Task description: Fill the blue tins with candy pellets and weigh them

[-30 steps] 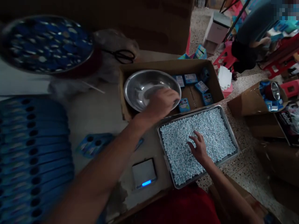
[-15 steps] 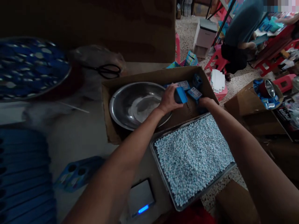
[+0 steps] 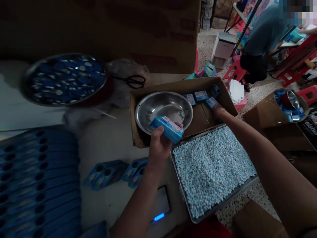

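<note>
My left hand [image 3: 159, 142] is closed around a small blue printed carton [image 3: 169, 128], tilted over the front rim of a steel bowl [image 3: 141, 115]. The bowl sits in a long, shallow cardboard box [image 3: 162, 86]. At that box's right end, my right hand [image 3: 220, 113] reaches in beside another blue carton [image 3: 212, 102]; its fingers are dark and partly hidden, so their grip is unclear. Further blue cartons [image 3: 201, 96] lie near it in the box. In front stands a metal tray [image 3: 182, 193] heaped with small pale blue and white pellets [image 3: 213, 168].
A small scale [image 3: 160, 203] with a lit display lies left of the tray. Flat blue cartons with holes [image 3: 106, 175] and a long row of them [image 3: 39, 185] are at left. Behind are a basin of blue packets [image 3: 66, 79] and scissors [image 3: 135, 81]. A person [image 3: 262, 36] sits beyond.
My left hand has come back toward me and to the left with the blue carton, from the box to the bowl's front rim. My right hand stays at the box's right end. The view has shifted left.
</note>
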Action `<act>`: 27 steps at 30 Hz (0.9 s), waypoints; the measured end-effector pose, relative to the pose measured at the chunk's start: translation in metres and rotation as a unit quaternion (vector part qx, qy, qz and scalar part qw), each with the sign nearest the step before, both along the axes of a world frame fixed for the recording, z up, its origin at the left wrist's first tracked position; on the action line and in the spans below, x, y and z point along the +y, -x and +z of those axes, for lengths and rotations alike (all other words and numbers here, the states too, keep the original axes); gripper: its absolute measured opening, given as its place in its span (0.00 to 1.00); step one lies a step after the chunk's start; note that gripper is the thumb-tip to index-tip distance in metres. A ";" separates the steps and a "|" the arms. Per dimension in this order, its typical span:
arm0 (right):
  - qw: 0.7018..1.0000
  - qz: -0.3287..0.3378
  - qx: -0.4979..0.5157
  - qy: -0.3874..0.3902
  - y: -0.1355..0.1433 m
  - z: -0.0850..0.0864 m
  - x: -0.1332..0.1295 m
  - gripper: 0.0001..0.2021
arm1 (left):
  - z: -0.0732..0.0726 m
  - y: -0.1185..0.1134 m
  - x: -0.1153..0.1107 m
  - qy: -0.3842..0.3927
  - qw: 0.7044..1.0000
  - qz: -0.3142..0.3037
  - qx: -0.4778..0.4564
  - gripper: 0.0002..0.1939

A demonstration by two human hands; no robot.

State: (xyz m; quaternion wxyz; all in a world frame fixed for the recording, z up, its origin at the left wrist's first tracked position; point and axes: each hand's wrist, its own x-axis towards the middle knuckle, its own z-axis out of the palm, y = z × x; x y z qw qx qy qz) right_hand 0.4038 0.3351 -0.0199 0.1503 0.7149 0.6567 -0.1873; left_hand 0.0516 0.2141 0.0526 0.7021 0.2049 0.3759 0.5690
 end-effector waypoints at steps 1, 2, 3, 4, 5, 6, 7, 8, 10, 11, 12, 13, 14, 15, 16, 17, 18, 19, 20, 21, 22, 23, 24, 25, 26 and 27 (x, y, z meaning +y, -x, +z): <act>1.000 -0.028 -0.005 -0.002 0.001 0.002 0.000 0.44 | 0.001 0.003 -0.007 0.023 0.999 -0.004 -0.023 0.27; 0.998 -0.056 -0.007 -0.005 0.002 0.006 0.000 0.47 | 0.001 0.007 -0.013 0.042 0.998 -0.012 -0.042 0.28; 0.997 -0.075 -0.005 -0.008 0.003 0.010 0.001 0.49 | 0.001 0.010 -0.019 0.056 0.996 -0.022 -0.058 0.29; 0.997 -0.082 0.005 -0.014 0.004 0.016 0.001 0.50 | 0.000 0.013 -0.025 0.069 0.995 -0.034 -0.071 0.30; 0.996 -0.080 0.022 -0.022 0.005 0.022 0.000 0.50 | 0.000 0.016 -0.031 0.082 0.992 -0.047 -0.079 0.32; 0.996 -0.073 0.041 -0.034 0.008 0.030 -0.001 0.49 | -0.001 0.019 -0.037 0.095 0.990 -0.056 -0.085 0.33; 0.995 -0.061 0.057 -0.049 0.012 0.039 -0.005 0.48 | -0.002 0.022 -0.044 0.109 0.988 -0.060 -0.088 0.34; 0.993 -0.052 0.080 -0.077 0.017 0.049 -0.011 0.47 | -0.002 0.024 -0.052 0.121 0.987 -0.058 -0.090 0.33; 0.970 -0.048 0.179 -0.158 0.032 0.070 -0.034 0.43 | -0.002 0.027 -0.069 0.140 0.984 -0.050 -0.095 0.32; 0.939 -0.057 0.266 -0.208 0.042 0.081 -0.051 0.41 | -0.002 0.027 -0.077 0.148 0.983 -0.044 -0.100 0.31; 0.893 -0.061 0.380 -0.235 0.053 0.091 -0.071 0.39 | -0.001 0.025 -0.085 0.156 0.981 -0.039 -0.107 0.30; 0.843 -0.063 0.485 -0.225 0.064 0.100 -0.094 0.37 | -0.001 0.023 -0.093 0.165 0.979 -0.036 -0.116 0.29; 0.803 -0.062 0.561 -0.192 0.076 0.108 -0.117 0.35 | -0.001 0.020 -0.100 0.178 0.975 -0.034 -0.127 0.29; 0.775 -0.074 0.604 -0.171 0.087 0.113 -0.141 0.34 | -0.001 0.015 -0.107 0.194 0.971 -0.033 -0.139 0.28; 0.756 -0.094 0.628 -0.159 0.097 0.116 -0.164 0.33 | -0.001 0.010 -0.113 0.213 0.965 -0.032 -0.152 0.26; 0.744 -0.111 0.642 -0.150 0.106 0.117 -0.185 0.32 | -0.002 0.004 -0.119 0.233 0.958 -0.030 -0.164 0.24; 0.735 -0.130 0.649 -0.148 0.113 0.115 -0.203 0.32 | -0.003 -0.002 -0.125 0.255 0.950 -0.030 -0.175 0.22; 0.727 -0.148 0.653 -0.150 0.117 0.113 -0.219 0.31 | -0.006 -0.008 -0.130 0.280 0.942 -0.032 -0.184 0.21; 0.720 -0.164 0.656 -0.154 0.120 0.109 -0.233 0.31 | -0.009 -0.013 -0.136 0.306 0.932 -0.041 -0.189 0.19; 0.714 -0.178 0.659 -0.158 0.120 0.104 -0.244 0.30 | -0.013 -0.017 -0.141 0.333 0.922 -0.052 -0.193 0.19; 0.707 -0.192 0.661 -0.163 0.119 0.100 -0.253 0.29 | -0.018 -0.019 -0.147 0.356 0.911 -0.064 -0.197 0.19; 0.700 -0.205 0.664 -0.165 0.114 0.096 -0.260 0.29 | -0.023 -0.020 -0.152 0.375 0.901 -0.074 -0.204 0.19; 0.694 -0.216 0.668 -0.161 0.108 0.094 -0.266 0.31 | -0.029 -0.020 -0.157 0.387 0.893 -0.084 -0.213 0.19; 0.687 -0.223 0.676 -0.147 0.100 0.093 -0.271 0.33 | -0.035 -0.020 -0.162 0.392 0.888 -0.090 -0.224 0.18; 0.680 -0.222 0.689 -0.117 0.091 0.094 -0.275 0.37 | -0.041 -0.019 -0.167 0.394 0.884 -0.097 -0.234 0.17; 0.674 -0.209 0.705 -0.070 0.082 0.096 -0.278 0.39 | -0.046 -0.018 -0.172 0.396 0.880 -0.105 -0.240 0.16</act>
